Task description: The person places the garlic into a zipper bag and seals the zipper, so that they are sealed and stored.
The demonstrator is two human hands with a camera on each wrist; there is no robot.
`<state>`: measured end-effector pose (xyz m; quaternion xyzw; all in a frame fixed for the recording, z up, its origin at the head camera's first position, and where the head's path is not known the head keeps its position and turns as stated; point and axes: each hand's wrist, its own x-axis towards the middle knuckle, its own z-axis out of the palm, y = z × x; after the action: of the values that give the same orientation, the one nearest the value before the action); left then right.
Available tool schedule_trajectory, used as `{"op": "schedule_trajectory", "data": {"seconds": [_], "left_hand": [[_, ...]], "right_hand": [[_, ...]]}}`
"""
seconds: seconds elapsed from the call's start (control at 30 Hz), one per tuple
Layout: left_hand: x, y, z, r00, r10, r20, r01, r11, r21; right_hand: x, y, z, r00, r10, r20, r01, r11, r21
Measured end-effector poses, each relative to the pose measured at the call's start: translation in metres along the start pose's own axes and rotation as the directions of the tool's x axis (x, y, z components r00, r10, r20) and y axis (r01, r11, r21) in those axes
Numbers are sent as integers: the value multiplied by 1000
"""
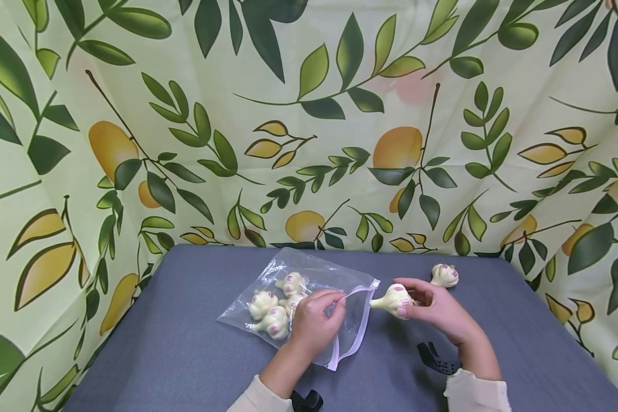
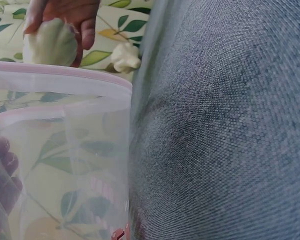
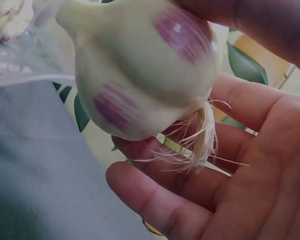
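Note:
A clear zip bag [image 1: 319, 269] lies on the table with several garlic bulbs [image 1: 274, 322] inside, its white-edged mouth facing right and parted. My left hand [image 1: 316, 320] pinches the upper edge of that mouth between thumb and fingers. Just outside the opening, my right hand [image 1: 432, 306] holds another garlic bulb [image 1: 395, 300], its stem pointing left toward the bag. In the right wrist view this garlic bulb [image 3: 140, 70] shows purple streaks and stringy roots, with the thumb on one side and fingers on the other. The left wrist view shows the bag's mouth [image 2: 60, 75] from close by.
One loose garlic bulb [image 1: 444, 275] lies on the grey table [image 1: 185, 343], behind the right hand. Black wrist mounts [image 1: 435, 357] sit at both wrists. A leaf-and-fruit patterned cloth [image 1: 309, 143] hangs behind the table and at its sides.

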<state>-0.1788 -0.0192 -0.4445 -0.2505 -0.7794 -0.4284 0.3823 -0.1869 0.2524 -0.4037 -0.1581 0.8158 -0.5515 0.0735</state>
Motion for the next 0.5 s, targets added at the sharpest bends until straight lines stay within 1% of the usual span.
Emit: {"op": "schedule_trajectory", "data": {"seconds": [0.1, 0.2, 0.3, 0.37, 0.5], "left_hand": [[0, 1, -1, 1000, 2, 1, -2, 1000, -5], [0, 1, -1, 1000, -6, 10, 6, 1000, -4], [0, 1, -1, 1000, -9, 16, 9, 1000, 0], [0, 0, 0, 1000, 2, 12, -2, 1000, -2], [0, 0, 0, 1000, 15, 12, -15, 1000, -7]], "right_hand": [[2, -3, 5, 999, 3, 45, -3, 1000, -1], [5, -5, 11, 994, -9, 107, 10, 1000, -9], [8, -7, 19, 986, -25, 165, 29, 999, -19], [10, -9, 24, 980, -23, 197, 29, 999, -24], [14, -10, 37, 969, -36, 244, 43, 999, -22]]}}
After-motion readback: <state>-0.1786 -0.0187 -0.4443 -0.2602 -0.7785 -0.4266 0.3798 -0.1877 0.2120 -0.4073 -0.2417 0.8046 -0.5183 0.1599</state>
